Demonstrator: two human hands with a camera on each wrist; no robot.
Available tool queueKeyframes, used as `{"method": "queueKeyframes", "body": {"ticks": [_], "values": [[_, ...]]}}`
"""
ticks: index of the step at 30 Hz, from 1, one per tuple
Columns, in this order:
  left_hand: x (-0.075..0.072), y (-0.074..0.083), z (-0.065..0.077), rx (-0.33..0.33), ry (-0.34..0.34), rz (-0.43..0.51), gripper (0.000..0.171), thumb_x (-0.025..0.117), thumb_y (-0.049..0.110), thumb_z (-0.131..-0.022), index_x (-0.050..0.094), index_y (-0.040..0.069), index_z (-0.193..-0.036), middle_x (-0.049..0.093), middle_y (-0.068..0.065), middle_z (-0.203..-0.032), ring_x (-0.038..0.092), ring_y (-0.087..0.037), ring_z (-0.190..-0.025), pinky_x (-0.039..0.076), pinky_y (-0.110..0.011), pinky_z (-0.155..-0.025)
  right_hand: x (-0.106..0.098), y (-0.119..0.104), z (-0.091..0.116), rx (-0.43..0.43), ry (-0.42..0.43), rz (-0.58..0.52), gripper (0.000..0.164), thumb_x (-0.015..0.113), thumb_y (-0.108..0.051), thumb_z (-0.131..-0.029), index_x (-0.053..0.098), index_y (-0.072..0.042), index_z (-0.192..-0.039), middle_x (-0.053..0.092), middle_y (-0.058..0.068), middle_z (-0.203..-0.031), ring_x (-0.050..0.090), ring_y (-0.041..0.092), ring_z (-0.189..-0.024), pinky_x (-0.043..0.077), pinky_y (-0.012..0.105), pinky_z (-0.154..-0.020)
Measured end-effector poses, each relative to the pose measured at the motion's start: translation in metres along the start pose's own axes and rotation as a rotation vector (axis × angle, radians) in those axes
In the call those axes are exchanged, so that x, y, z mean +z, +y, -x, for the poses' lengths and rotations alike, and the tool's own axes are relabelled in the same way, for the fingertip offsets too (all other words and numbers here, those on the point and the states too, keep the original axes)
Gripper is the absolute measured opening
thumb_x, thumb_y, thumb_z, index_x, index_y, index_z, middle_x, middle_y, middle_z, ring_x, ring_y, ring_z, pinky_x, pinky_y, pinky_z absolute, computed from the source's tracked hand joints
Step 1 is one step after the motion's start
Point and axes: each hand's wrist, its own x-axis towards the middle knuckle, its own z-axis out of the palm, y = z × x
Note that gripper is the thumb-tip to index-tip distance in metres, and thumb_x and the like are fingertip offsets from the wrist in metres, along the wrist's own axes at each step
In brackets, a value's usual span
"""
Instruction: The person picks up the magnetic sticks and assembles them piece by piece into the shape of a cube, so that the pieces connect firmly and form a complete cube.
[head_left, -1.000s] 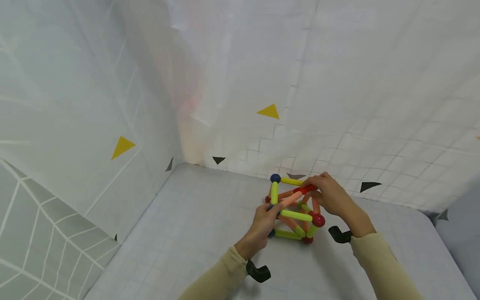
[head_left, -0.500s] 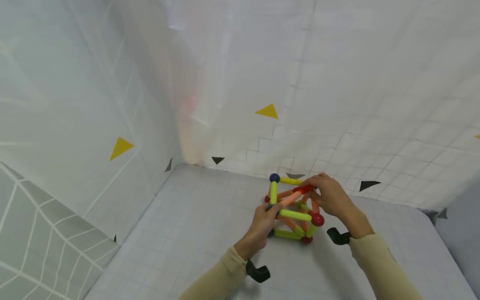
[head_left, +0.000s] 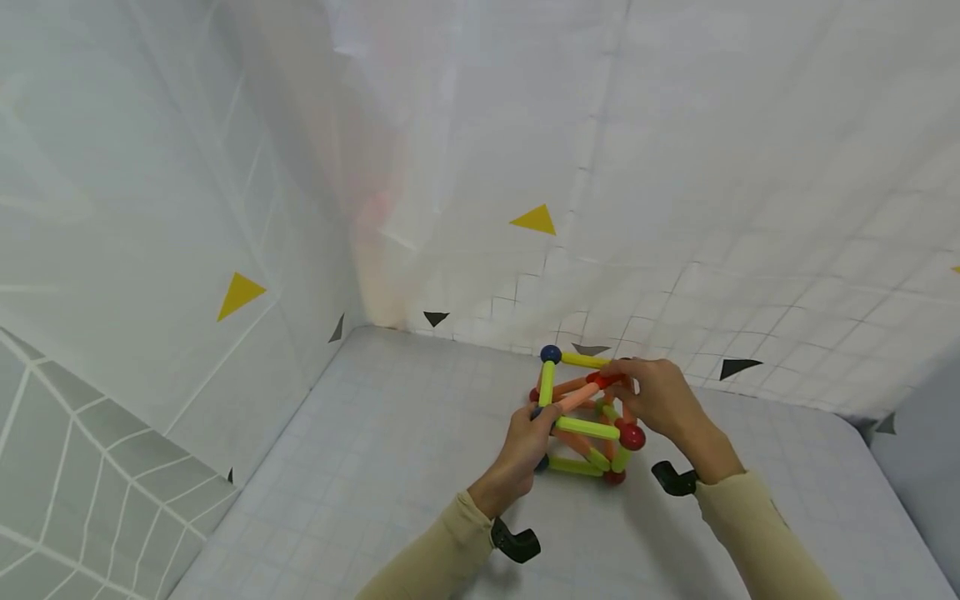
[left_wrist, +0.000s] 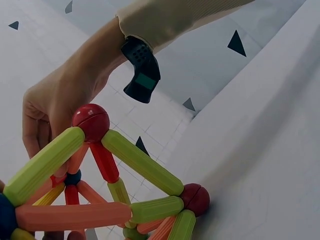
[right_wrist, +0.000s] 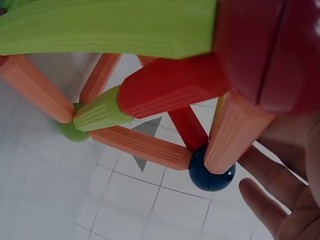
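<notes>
A toy frame of magnetic building sticks and balls stands on the pale surface in the head view, with lime stick [head_left: 588, 428], red ball [head_left: 632, 436] and blue ball [head_left: 551, 354] among its parts. My left hand [head_left: 519, 450] grips its near left corner, thumb over a partly hidden blue ball. From there an orange-and-red stick [head_left: 581, 395] slants across the top. My right hand [head_left: 663, 400] pinches the stick's red end. In the right wrist view, fingers of this hand [right_wrist: 280, 185] lie beside another blue ball [right_wrist: 212, 170]. The left wrist view shows the right hand [left_wrist: 65, 100] reaching down behind a red ball [left_wrist: 91, 123].
A white wall sheet [head_left: 675, 167] with grid lines and triangle marks rises right behind the frame. A second sheet [head_left: 150, 208] closes off the left side. The pale work surface [head_left: 360, 467] extends to both sides. Dark wrist cameras [head_left: 516, 542] hang under both wrists.
My right hand's knuckles have dropped slightly and its fingers have shifted on the red stick end. My left hand and the frame stay almost where they were.
</notes>
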Motion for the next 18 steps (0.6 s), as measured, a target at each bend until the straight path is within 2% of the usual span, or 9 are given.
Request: {"method": "queueKeyframes", "body": {"ticks": [3,4,7,10,12,15,18], "values": [[0.000,0.000,0.001,0.000,-0.003,-0.004,0.052,0.061,0.045,-0.106,0.060,0.011,-0.145,0.066,-0.011,-0.134,0.058,-0.023,-0.119,0.039,-0.059,-0.109,0.001,0.000,0.001,0.000,-0.015,-0.010,0.032,0.088,-0.007,-0.085,0.080,-0.009,-0.116,0.079,0.004,-0.092,0.058,0.019,-0.074,0.051,0.031,-0.065],[0.000,0.000,0.001,0.002,-0.001,-0.005,0.052,0.061,0.045,-0.106,0.059,0.011,-0.146,0.067,-0.010,-0.133,0.059,-0.023,-0.119,0.038,-0.060,-0.111,0.001,0.000,0.001,-0.005,-0.017,-0.016,0.032,0.088,-0.008,-0.085,0.080,-0.009,-0.116,0.079,0.006,-0.096,0.062,0.023,-0.078,0.056,0.036,-0.069],[0.001,0.000,0.000,0.007,0.002,-0.011,0.054,0.061,0.046,-0.107,0.057,0.011,-0.148,0.069,-0.008,-0.131,0.060,-0.022,-0.118,0.038,-0.061,-0.111,0.001,0.002,0.003,-0.023,0.015,-0.035,0.033,0.088,-0.009,-0.085,0.079,-0.008,-0.117,0.079,0.013,-0.110,0.070,0.038,-0.099,0.062,0.054,-0.084],[0.002,0.000,-0.003,0.010,0.001,-0.028,0.057,0.061,0.048,-0.106,0.056,0.012,-0.150,0.070,-0.005,-0.125,0.059,-0.021,-0.112,0.042,-0.053,-0.101,0.000,0.007,0.008,-0.028,0.087,-0.060,0.038,0.088,-0.010,-0.086,0.076,-0.005,-0.122,0.074,0.020,-0.126,0.064,0.047,-0.122,0.055,0.067,-0.095],[0.001,-0.001,-0.004,0.016,-0.001,-0.060,0.059,0.061,0.050,-0.106,0.055,0.012,-0.150,0.068,-0.004,-0.118,0.057,-0.023,-0.104,0.043,-0.044,-0.089,-0.001,0.010,0.014,0.003,0.117,-0.091,0.044,0.086,-0.015,-0.090,0.072,-0.004,-0.130,0.070,0.021,-0.133,0.061,0.047,-0.128,0.052,0.070,-0.098],[-0.002,0.000,-0.005,0.060,0.004,-0.149,0.063,0.061,0.054,-0.105,0.054,0.007,-0.146,0.062,-0.004,-0.110,0.056,-0.025,-0.094,0.041,-0.034,-0.074,-0.003,0.010,0.029,0.095,0.096,-0.163,0.060,0.081,-0.033,-0.096,0.061,-0.008,-0.147,0.061,0.023,-0.148,0.052,0.050,-0.138,0.045,0.076,-0.103],[-0.008,0.000,-0.004,0.161,0.026,-0.290,0.063,0.060,0.057,-0.104,0.051,0.005,-0.137,0.059,-0.007,-0.109,0.056,-0.024,-0.090,0.043,-0.030,-0.069,0.000,0.006,0.045,0.186,0.029,-0.240,0.071,0.072,-0.042,-0.102,0.045,-0.014,-0.161,0.046,0.024,-0.162,0.041,0.054,-0.148,0.036,0.082,-0.106]]}}
